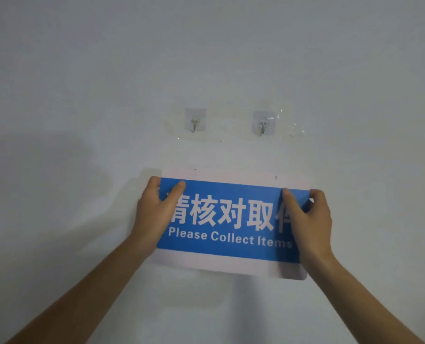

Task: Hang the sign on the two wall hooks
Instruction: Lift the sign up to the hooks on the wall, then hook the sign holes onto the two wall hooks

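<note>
The sign, blue with white lettering, is held flat to the wall just below the 2 hooks, left hand and right hand each gripping an end, apparently to line up its top-edge holes.

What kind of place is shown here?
Probably a parcel or goods pick-up point indoors: a blue-and-white rectangular sign reads "Please Collect Items", below two clear adhesive metal wall hooks on a plain white painted wall.
</note>
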The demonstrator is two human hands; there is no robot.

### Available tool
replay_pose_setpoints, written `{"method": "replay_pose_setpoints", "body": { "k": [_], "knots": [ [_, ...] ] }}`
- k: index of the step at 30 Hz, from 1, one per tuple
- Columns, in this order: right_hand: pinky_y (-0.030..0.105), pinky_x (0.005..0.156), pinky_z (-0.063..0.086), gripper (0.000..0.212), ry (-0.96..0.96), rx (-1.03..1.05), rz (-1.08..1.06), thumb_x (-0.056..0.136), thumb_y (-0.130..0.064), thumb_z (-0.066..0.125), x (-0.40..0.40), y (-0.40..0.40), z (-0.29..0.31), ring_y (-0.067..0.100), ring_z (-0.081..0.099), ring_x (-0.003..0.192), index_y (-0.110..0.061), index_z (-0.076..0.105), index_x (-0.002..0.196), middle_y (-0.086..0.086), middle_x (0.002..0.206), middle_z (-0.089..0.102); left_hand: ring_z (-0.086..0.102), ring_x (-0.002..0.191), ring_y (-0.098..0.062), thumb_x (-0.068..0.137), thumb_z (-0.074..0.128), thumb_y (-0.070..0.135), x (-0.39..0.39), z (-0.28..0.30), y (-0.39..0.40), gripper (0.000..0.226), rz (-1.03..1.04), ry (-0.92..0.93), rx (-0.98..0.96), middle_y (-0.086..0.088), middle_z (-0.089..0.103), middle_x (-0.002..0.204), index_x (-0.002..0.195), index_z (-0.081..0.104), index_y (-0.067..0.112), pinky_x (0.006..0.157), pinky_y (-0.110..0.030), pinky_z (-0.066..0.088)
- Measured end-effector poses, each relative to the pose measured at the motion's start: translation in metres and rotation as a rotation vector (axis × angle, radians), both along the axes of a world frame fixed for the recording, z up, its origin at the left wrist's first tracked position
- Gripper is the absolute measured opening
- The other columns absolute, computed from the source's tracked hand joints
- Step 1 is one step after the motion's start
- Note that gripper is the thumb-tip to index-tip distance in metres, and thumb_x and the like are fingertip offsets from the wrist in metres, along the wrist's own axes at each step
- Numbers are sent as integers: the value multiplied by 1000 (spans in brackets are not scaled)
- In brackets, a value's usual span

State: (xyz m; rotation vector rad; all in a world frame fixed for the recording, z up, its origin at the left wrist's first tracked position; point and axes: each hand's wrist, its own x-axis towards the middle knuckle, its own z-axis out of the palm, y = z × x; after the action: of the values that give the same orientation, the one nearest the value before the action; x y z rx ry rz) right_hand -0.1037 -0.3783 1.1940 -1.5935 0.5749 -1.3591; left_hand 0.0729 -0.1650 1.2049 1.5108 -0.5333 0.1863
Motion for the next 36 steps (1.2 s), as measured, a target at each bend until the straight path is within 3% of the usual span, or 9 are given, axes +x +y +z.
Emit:
{"method": "replay_pose_setpoints", "body": {
  "k": [4, 9, 13, 16, 20, 26, 30, 34, 36],
  "knots": [
    [26, 62, 48, 37, -15, -99, -56, 92, -43, 65, 18, -2, 33, 4, 65, 72, -19, 53, 117, -12, 83, 65, 78, 79, -15, 97, 72, 47, 16, 40, -12, 37, 28, -33, -37, 1, 80, 90, 106, 68, 11, 66, -31, 57],
    [33, 70, 51, 44, 25, -148, -136, 91, -48, 60, 44, -8, 69, 8, 66, 79, -22, 51, 126, -19, 86, 60, 80, 89, -25, 91, 70, 59, 48, 77, -34, 45, -3, 4, -22, -5, 82, 101, 111, 69, 18, 83, -41, 66],
    [35, 75, 45, 51, 71, -201, -219, 91, -49, 60, 56, -16, 95, 23, 61, 87, -17, 53, 131, -3, 99, 63, 80, 90, -23, 94, 68, 59, 73, 104, -47, 45, -100, 36, -5, -3, 83, 107, 121, 72, 24, 75, -35, 63],
    [39, 76, 48, 56, 130, -207, -255, 90, -51, 60, 64, -22, 105, 26, 60, 88, -13, 54, 130, 2, 104, 61, 77, 73, -17, 94, 68, 61, 85, 116, -50, 40, -107, 47, 36, 2, 81, 90, 110, 74, 25, 59, -28, 55],
    [37, 64, 54, 60, 218, -171, -261, 83, -57, 61, 71, -27, 107, 30, 69, 80, -12, 59, 123, 9, 107, 70, 71, 63, -15, 88, 70, 67, 91, 119, -50, 41, 20, 29, 102, 5, 73, 75, 87, 68, 26, 55, -27, 52],
    [36, 69, 48, 56, 249, -135, -241, 88, -51, 65, 68, -29, 112, 33, 67, 91, -9, 60, 124, 13, 115, 69, 78, 79, -27, 81, 65, 79, 91, 120, -49, 55, 106, -5, 233, -1, 76, 90, 74, 53, 25, 86, -46, 69],
    [38, 73, 53, 50, 261, -91, -198, 89, -49, 65, 64, -26, 117, 32, 68, 90, -12, 58, 121, 11, 112, 68, 79, 82, -30, 80, 60, 83, 91, 119, -50, 59, 122, -28, 273, -4, 79, 95, 75, 56, 25, 88, -48, 69],
    [40, 70, 58, 39, 276, -146, -245, 89, -50, 64, 58, -25, 120, 19, 65, 73, -18, 54, 109, 6, 102, 67, 79, 84, -33, 73, 53, 91, 89, 114, -56, 79, 134, -32, 268, -7, 80, 98, 101, 71, 20, 87, -51, 68],
    [40, 69, 59, 42, 291, -164, -265, 87, -52, 63, 55, -28, 125, 19, 66, 74, -18, 55, 110, 5, 103, 67, 78, 82, -32, 79, 55, 88, 86, 115, -59, 73, 135, -35, 258, -7, 80, 96, 95, 70, 19, 86, -48, 68]
  ]
}}
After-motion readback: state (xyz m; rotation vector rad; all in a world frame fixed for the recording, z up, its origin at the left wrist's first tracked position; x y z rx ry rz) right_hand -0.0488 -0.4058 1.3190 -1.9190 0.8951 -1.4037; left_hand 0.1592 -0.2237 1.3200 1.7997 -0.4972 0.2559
